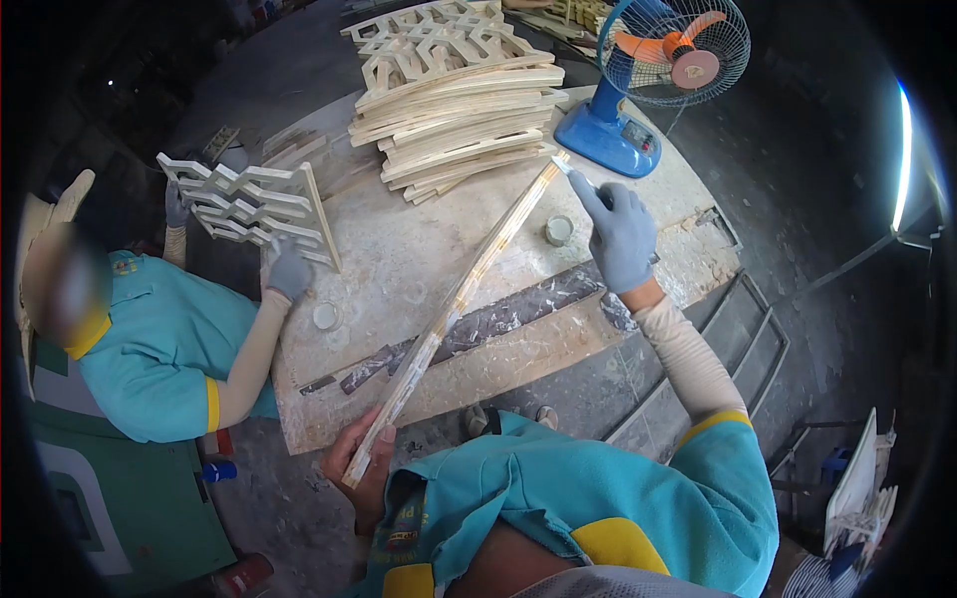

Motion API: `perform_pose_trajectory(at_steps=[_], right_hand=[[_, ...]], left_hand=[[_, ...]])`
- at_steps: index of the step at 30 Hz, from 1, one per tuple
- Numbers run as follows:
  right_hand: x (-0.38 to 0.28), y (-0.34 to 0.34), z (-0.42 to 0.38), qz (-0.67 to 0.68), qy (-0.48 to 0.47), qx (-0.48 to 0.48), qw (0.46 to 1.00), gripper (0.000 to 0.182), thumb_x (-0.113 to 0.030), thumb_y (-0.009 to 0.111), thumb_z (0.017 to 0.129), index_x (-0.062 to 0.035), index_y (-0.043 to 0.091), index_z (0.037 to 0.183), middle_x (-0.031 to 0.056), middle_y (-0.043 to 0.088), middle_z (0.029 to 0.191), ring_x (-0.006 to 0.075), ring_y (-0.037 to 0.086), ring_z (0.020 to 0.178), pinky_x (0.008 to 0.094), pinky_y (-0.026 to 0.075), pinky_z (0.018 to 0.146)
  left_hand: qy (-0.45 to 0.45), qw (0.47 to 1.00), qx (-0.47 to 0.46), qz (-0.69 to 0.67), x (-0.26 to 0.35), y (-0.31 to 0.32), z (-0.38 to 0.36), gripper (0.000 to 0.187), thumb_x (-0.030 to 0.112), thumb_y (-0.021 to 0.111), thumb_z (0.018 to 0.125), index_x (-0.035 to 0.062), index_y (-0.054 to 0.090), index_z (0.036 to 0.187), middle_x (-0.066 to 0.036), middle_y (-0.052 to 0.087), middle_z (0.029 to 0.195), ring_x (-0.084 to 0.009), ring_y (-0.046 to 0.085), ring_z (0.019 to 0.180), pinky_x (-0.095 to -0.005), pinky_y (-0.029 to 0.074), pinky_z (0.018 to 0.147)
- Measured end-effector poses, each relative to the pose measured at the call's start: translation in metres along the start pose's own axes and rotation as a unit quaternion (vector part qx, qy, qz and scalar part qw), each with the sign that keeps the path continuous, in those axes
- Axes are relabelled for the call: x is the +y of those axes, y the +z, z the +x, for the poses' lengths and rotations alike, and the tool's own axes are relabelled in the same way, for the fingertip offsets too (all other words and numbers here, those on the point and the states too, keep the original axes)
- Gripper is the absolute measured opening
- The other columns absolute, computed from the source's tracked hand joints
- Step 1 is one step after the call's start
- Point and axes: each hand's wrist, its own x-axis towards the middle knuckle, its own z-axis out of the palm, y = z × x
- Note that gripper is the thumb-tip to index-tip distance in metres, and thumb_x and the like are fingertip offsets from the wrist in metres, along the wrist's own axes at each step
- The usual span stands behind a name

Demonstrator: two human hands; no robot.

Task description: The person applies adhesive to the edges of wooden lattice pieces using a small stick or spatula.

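Note:
A long, narrow wooden piece [459, 304] slants up across the table, its edge facing the camera. My left hand [361, 460], bare, is wrapped round its lower end near my body. My right hand [620, 229], in a grey glove, is at the far end, its fingers closed on a small flat tool [564, 166] whose pale tip touches the wood. Most of the tool is hidden by the glove. Just left of the right hand stands a small round cup [559, 230] with whitish contents.
Stacked wooden lattice panels [459, 120] stand at the table's back, beside a blue fan [608, 135]. At left a co-worker [169, 339] in gloves holds a lattice panel [261, 204]. A stained dark strip [498, 324] lies along the near side of the table [399, 239].

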Motion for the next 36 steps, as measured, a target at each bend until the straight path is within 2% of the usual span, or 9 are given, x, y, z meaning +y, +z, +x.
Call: perform_pose_trajectory(at_steps=[1,8,11,14,18,20,27,29,36], right_hand=[[0.001,-0.001,-0.005,-0.005,-0.002,0.003,1.0,0.075,0.007,0.063,0.075,-0.0261,0.061,0.143,0.007,0.06,0.096,0.0254,0.06,0.082,0.0383,0.049,0.068],[-0.007,-0.028,-0.011,0.039,0.048,-0.014,0.998,0.071,0.003,0.062,0.076,-0.0231,0.06,0.142,0.007,0.057,0.093,0.0252,0.059,0.079,0.0388,0.048,0.066],[-0.014,-0.03,0.009,0.04,0.035,-0.007,0.999,0.068,0.002,0.062,0.077,-0.0235,0.062,0.14,0.0072,0.056,0.093,0.0249,0.059,0.079,0.0391,0.049,0.065],[-0.018,-0.018,0.006,-0.046,0.022,-0.052,0.997,0.068,0.004,0.061,0.078,-0.025,0.062,0.139,0.0082,0.056,0.088,0.0272,0.06,0.074,0.0406,0.049,0.063],[-0.022,-0.032,0.006,-0.001,0.021,-0.081,0.996,0.069,0.004,0.061,0.077,-0.0254,0.062,0.139,0.0076,0.056,0.091,0.0266,0.06,0.074,0.0402,0.049,0.063],[-0.019,-0.034,0.012,0.015,0.031,-0.035,0.999,0.068,0.004,0.061,0.077,-0.0256,0.063,0.139,0.0076,0.056,0.09,0.0262,0.06,0.073,0.0398,0.049,0.062],[-0.02,-0.026,0.009,-0.027,0.002,-0.08,0.996,0.065,0.004,0.061,0.078,-0.0252,0.064,0.137,0.0073,0.057,0.089,0.0269,0.061,0.074,0.0399,0.049,0.062],[-0.016,-0.033,0.014,0.063,0.007,-0.063,0.996,0.065,0.0,0.064,0.077,-0.0246,0.063,0.137,0.0077,0.055,0.091,0.0256,0.06,0.075,0.039,0.05,0.06],[-0.021,-0.03,0.017,0.007,0.004,-0.077,0.997,0.063,0.006,0.06,0.079,-0.0239,0.067,0.134,0.0075,0.06,0.09,0.0268,0.063,0.075,0.0393,0.049,0.062]], left_hand=[[0.025,1.0,0.002,-0.004,-0.002,0.0,0.0,0.034,0.017,0.074,0.094,-0.004,0.07,0.12,-0.014,0.075,0.099,-0.0157,0.07,0.09,-0.0287,0.054,0.081],[0.002,1.0,0.005,-0.006,-0.005,0.0,0.0,0.036,0.017,0.073,0.095,-0.0043,0.068,0.123,-0.015,0.074,0.102,-0.0174,0.07,0.092,-0.0301,0.054,0.083],[-0.026,0.999,-0.023,-0.008,0.003,-0.002,0.002,0.036,0.017,0.073,0.095,-0.0045,0.067,0.124,-0.016,0.074,0.105,-0.0177,0.07,0.095,-0.0306,0.054,0.085],[-0.008,1.0,-0.019,0.0,0.003,-0.002,0.002,0.036,0.018,0.072,0.096,-0.0045,0.068,0.124,-0.015,0.074,0.107,-0.0171,0.069,0.096,-0.0303,0.054,0.085],[-0.012,1.0,-0.021,-0.008,-0.002,-0.002,0.001,0.037,0.019,0.072,0.097,-0.0045,0.067,0.125,-0.016,0.073,0.108,-0.0175,0.069,0.097,-0.0307,0.054,0.087],[-0.008,1.0,-0.022,-0.005,-0.003,-0.002,0.001,0.037,0.019,0.072,0.096,-0.0045,0.067,0.125,-0.016,0.073,0.108,-0.0178,0.069,0.098,-0.0309,0.054,0.087],[-0.002,1.0,-0.022,0.003,0.0,-0.002,0.002,0.037,0.02,0.071,0.097,-0.0043,0.067,0.125,-0.016,0.074,0.108,-0.0171,0.069,0.096,-0.0298,0.054,0.085],[-0.009,1.0,-0.028,0.007,0.004,-0.003,0.002,0.037,0.021,0.071,0.097,-0.0044,0.067,0.125,-0.016,0.074,0.108,-0.0173,0.069,0.096,-0.0299,0.054,0.085],[-0.011,0.999,-0.034,0.007,0.003,-0.002,0.0,0.038,0.021,0.072,0.097,-0.0042,0.067,0.125,-0.017,0.073,0.11,-0.0182,0.069,0.099,-0.0306,0.054,0.087]])
